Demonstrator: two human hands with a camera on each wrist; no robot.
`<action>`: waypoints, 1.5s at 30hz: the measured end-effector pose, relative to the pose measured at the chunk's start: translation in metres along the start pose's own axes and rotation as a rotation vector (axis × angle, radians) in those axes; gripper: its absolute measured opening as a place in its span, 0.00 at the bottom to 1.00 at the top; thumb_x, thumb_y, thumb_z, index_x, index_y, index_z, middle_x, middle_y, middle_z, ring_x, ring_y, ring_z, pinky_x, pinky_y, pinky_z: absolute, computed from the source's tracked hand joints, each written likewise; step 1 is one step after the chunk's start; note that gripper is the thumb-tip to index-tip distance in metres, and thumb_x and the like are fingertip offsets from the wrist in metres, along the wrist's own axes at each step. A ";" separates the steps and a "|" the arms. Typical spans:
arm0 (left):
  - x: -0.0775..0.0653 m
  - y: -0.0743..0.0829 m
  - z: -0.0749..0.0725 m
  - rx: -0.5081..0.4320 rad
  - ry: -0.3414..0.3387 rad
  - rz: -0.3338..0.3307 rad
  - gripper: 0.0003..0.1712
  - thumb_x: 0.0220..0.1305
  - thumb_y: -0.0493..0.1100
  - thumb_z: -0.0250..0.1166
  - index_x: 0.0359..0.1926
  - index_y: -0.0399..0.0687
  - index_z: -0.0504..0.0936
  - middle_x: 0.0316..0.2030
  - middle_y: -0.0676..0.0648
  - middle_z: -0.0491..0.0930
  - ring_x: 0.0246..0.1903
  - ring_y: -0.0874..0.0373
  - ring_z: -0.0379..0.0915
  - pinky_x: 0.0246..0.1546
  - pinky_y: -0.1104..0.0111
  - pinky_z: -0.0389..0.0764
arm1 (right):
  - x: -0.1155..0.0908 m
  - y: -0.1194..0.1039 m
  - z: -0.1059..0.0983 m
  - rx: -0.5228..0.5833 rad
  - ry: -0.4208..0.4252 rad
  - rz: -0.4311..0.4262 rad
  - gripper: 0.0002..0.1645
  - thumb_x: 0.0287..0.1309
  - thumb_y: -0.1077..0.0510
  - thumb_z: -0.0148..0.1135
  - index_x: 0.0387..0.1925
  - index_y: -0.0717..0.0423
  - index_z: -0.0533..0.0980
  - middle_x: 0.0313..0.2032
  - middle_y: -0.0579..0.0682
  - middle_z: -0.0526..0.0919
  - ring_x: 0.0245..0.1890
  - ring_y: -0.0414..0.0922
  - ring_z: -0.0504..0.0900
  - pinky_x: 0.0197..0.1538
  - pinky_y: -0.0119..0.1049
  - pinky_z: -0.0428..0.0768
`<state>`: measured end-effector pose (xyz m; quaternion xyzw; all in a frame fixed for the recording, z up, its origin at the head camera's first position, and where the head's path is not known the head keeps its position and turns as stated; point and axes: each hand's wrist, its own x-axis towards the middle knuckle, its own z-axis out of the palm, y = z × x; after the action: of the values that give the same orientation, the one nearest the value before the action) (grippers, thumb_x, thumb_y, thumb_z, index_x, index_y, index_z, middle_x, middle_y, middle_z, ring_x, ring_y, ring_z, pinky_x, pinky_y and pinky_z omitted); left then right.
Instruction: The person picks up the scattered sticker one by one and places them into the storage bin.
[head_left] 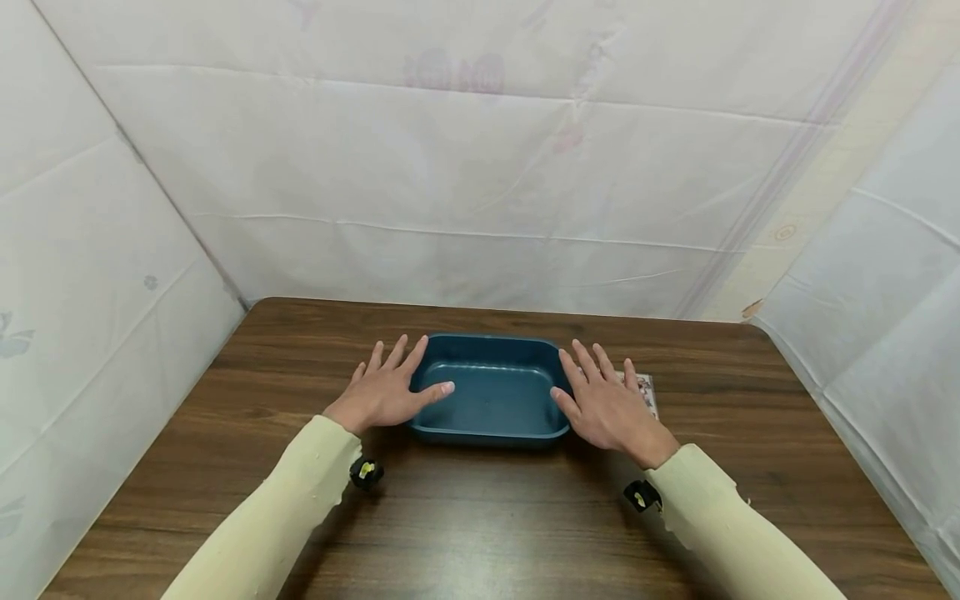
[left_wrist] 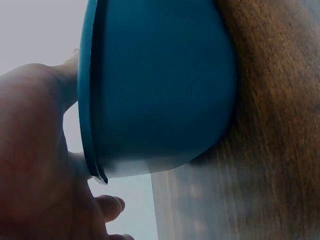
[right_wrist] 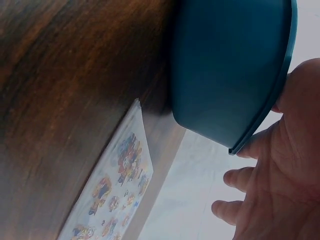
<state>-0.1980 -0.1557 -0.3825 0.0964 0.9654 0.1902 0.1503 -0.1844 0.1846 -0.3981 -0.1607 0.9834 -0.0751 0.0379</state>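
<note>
A dark teal plastic basin (head_left: 491, 402), rectangular with rounded corners, stands upright on the table with nothing visible inside. My left hand (head_left: 382, 393) lies at its left end, palm down, fingers straight and spread, thumb reaching over the rim. At the right end, my right hand (head_left: 609, 407) mirrors it, its thumb over the rim too. Both wrist views show the hands at the level of the basin's rim (left_wrist: 87, 95), apparently touching it. Partly behind the right hand, a flat sheet with small colourful cartoon pictures (right_wrist: 117, 187) lies on the table.
The brown wood-grain table (head_left: 480, 508) has rounded far corners. White sheeting (head_left: 480, 167) hangs behind it and on both sides. Small black devices with yellow marks (head_left: 367, 472) sit under each wrist.
</note>
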 end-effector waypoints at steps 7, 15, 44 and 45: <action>0.001 -0.003 -0.002 -0.049 -0.010 0.035 0.57 0.70 0.77 0.50 0.86 0.56 0.38 0.84 0.36 0.36 0.81 0.26 0.26 0.73 0.25 0.42 | -0.001 -0.001 -0.001 -0.001 0.004 -0.006 0.43 0.80 0.36 0.41 0.84 0.51 0.48 0.84 0.57 0.45 0.83 0.64 0.45 0.77 0.75 0.44; 0.002 -0.006 -0.009 -0.101 -0.049 0.077 0.57 0.72 0.74 0.51 0.86 0.52 0.39 0.83 0.33 0.37 0.81 0.25 0.29 0.73 0.26 0.46 | -0.001 -0.001 0.000 0.008 0.006 -0.019 0.42 0.80 0.37 0.41 0.84 0.51 0.48 0.84 0.58 0.45 0.83 0.64 0.45 0.77 0.75 0.44; 0.011 -0.023 -0.020 -0.450 -0.179 0.075 0.42 0.76 0.46 0.62 0.84 0.50 0.53 0.80 0.31 0.52 0.68 0.38 0.71 0.54 0.54 0.86 | -0.004 -0.001 -0.001 0.012 -0.006 -0.025 0.41 0.82 0.39 0.41 0.84 0.52 0.48 0.84 0.57 0.46 0.83 0.64 0.45 0.77 0.75 0.45; 0.012 -0.023 -0.021 -0.472 -0.183 0.070 0.42 0.76 0.44 0.62 0.83 0.50 0.54 0.80 0.30 0.53 0.66 0.39 0.73 0.51 0.55 0.87 | -0.003 -0.001 -0.001 0.009 -0.006 -0.022 0.41 0.82 0.39 0.40 0.84 0.52 0.48 0.84 0.57 0.45 0.83 0.64 0.46 0.77 0.75 0.46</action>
<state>-0.2190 -0.1808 -0.3766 0.1087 0.8726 0.4059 0.2488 -0.1809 0.1849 -0.3969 -0.1717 0.9811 -0.0796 0.0409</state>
